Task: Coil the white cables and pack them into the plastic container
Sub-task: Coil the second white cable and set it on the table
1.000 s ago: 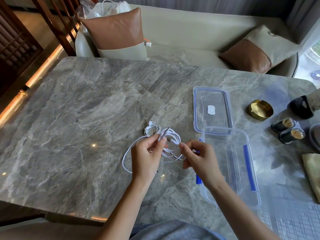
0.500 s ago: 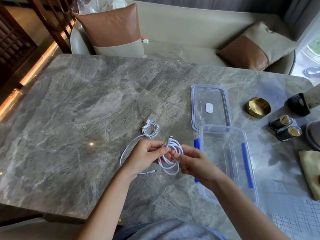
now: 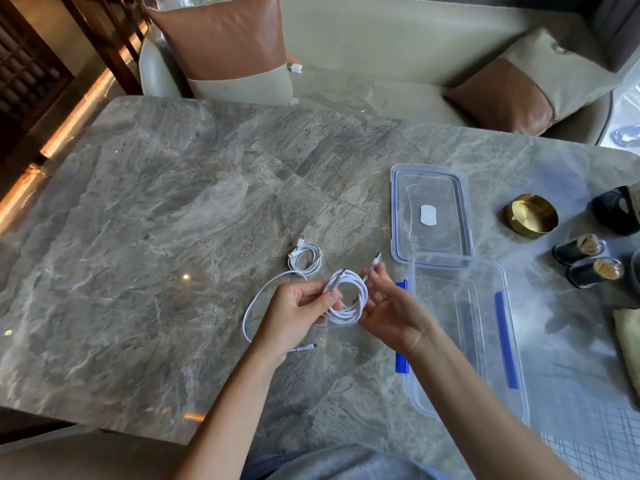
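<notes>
Fingers of L hand pinch the left side of a white cable coil, thumb on top. R hand cups the right side & its fingertips pinch the last bit of cable. Plug end sticks up & away, twd the lid. Coil hangs just above the tabletop, nearly round, a bit longer far-to-near. I think this one is approx done. Small coil lies wound just behind, not packed yet. Loose loop by L wrist is not wound; can't tell if it joins the small coil. Container sits just right of R hand, long side far-to-near, lid off, no cable in it yet.
</notes>
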{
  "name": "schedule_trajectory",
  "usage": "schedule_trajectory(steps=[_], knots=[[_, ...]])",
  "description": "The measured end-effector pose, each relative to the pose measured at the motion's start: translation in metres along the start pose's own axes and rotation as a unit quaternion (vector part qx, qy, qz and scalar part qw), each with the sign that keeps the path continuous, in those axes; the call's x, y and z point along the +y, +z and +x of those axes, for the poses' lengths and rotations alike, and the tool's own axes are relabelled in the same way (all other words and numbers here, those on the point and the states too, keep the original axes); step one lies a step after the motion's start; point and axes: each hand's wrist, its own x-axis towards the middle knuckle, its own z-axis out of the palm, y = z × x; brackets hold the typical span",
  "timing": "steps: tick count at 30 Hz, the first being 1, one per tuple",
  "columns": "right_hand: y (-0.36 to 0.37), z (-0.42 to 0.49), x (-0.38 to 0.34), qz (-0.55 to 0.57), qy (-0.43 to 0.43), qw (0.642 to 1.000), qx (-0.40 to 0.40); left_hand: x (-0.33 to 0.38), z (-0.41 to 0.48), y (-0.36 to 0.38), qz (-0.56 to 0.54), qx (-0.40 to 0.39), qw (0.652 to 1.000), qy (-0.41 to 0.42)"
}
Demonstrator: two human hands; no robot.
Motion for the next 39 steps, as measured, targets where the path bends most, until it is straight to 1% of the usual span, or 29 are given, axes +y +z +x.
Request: schedule_trajectory(steps=[3,5,9,12,14,16,17,19,21,23,25,28,31,34,35,37,38,39], knots=[[-0.001,0.01,-0.009,0.038,-0.022,0.999,0.005,-0.001,0.006,-0.003,-0.012,-0.01,1.0,-0.012],[-0.004,0.016,-0.011,0.029,-0.039,0.999,-0.006,-0.002,0.012,-0.004,-0.026,-0.012,0.999,-0.026],[-0.011,0.023,-0.015,-0.103,-0.059,0.992,-0.034,-0.011,0.027,-0.002,-0.093,0.025,0.992,-0.078],[-0.022,0.025,-0.014,-0.238,-0.048,0.97,-0.029,-0.022,0.041,0.005,-0.125,0.067,0.984,-0.111],[-0.026,0.03,-0.011,-0.293,-0.047,0.955,0.011,-0.029,0.051,0.011,-0.116,0.086,0.982,-0.12],[-0.027,0.037,-0.012,-0.3,-0.06,0.95,0.061,-0.035,0.061,0.016,-0.1,0.105,0.982,-0.123],[-0.026,0.041,-0.015,-0.301,-0.071,0.948,0.074,-0.038,0.067,0.019,-0.091,0.116,0.981,-0.124],[-0.021,0.05,-0.02,-0.311,-0.103,0.941,0.082,-0.043,0.079,0.023,-0.076,0.137,0.98,-0.124],[-0.015,0.061,-0.025,-0.338,-0.153,0.925,0.078,-0.046,0.093,0.029,-0.082,0.144,0.978,-0.127],[-0.008,0.072,-0.029,-0.368,-0.211,0.902,0.077,-0.045,0.106,0.034,-0.09,0.145,0.978,-0.123],[-0.003,0.084,-0.037,-0.397,-0.269,0.875,0.075,-0.041,0.117,0.039,-0.123,0.144,0.975,-0.118],[0.0,0.103,-0.049,-0.425,-0.311,0.846,0.082,-0.038,0.128,0.041,-0.162,0.148,0.967,-0.128],[-0.007,0.126,-0.048,-0.455,-0.292,0.832,0.119,-0.048,0.128,0.043,-0.106,0.147,0.972,-0.152],[-0.019,0.144,-0.043,-0.518,-0.26,0.796,0.178,-0.066,0.11,0.05,-0.002,0.16,0.979,-0.13],[-0.022,0.147,-0.043,-0.528,-0.249,0.79,0.19,-0.073,0.102,0.051,0.026,0.147,0.982,-0.114],[-0.024,0.15,-0.042,-0.553,-0.237,0.773,0.201,-0.084,0.088,0.055,0.064,0.087,0.988,-0.107],[-0.023,0.15,-0.043,-0.564,-0.236,0.765,0.204,-0.089,0.081,0.056,0.102,0.055,0.988,-0.107],[-0.022,0.151,-0.043,-0.57,-0.237,0.76,0.203,-0.093,0.076,0.057,0.165,0.032,0.981,-0.1]])
